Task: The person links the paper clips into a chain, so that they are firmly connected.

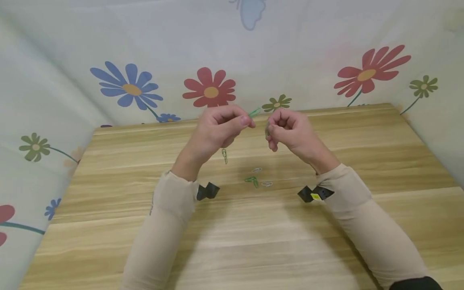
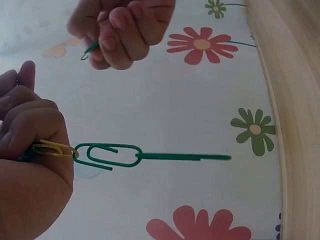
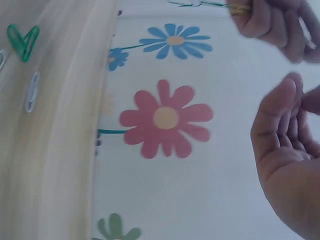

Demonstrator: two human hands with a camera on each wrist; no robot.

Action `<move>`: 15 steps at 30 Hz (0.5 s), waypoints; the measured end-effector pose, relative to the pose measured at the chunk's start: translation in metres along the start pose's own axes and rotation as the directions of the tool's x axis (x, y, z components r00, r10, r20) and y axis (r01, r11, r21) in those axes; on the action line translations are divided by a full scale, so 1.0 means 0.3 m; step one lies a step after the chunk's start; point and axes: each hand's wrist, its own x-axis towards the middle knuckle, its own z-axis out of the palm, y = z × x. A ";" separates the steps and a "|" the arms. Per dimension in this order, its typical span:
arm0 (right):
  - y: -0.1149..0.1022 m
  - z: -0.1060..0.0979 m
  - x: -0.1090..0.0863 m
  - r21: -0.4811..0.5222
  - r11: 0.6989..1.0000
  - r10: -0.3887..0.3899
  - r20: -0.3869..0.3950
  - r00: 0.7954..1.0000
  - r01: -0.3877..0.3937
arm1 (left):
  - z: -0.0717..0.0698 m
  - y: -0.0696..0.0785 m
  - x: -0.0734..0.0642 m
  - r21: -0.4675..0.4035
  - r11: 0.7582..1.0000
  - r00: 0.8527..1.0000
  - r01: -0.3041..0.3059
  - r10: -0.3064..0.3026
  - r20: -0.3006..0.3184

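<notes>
Wooden table [image 1: 239, 257] is backed by flowered backdrop [image 1: 290, 48]. By the left hand [image 1: 217, 127], a paper-clip chain [image 2: 185, 157] is gripped — hanging below; by the right hand [image 1: 294, 128], a green clip [image 2: 92, 47] is pinched — loose clips [image 3: 32, 92] lying nearer.

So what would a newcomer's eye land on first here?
Likely the big printed flowers on the backdrop around the table. Then the left hand and right hand, raised side by side, a paper-clip chain hanging from the left. Loose green clips and white clips lie on the table below.
</notes>
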 end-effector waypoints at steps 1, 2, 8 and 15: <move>-0.008 0.005 -0.002 -0.006 1.000 -0.019 -0.023 1.000 0.019 | 0.004 -0.001 0.002 0.033 0.999 1.000 -0.002 0.002 -0.004; -0.016 0.011 -0.005 -0.021 0.999 -0.039 -0.047 0.998 0.038 | 0.008 -0.001 0.003 0.071 0.997 1.000 -0.003 0.004 -0.010; -0.064 0.047 -0.015 -0.061 0.987 -0.155 -0.155 0.976 0.147 | 0.025 0.007 0.003 0.233 0.972 0.999 0.022 -0.016 -0.028; -0.099 0.075 -0.027 -0.007 0.978 -0.207 -0.191 0.959 0.210 | 0.044 0.012 0.007 0.237 0.971 0.999 0.013 -0.019 0.026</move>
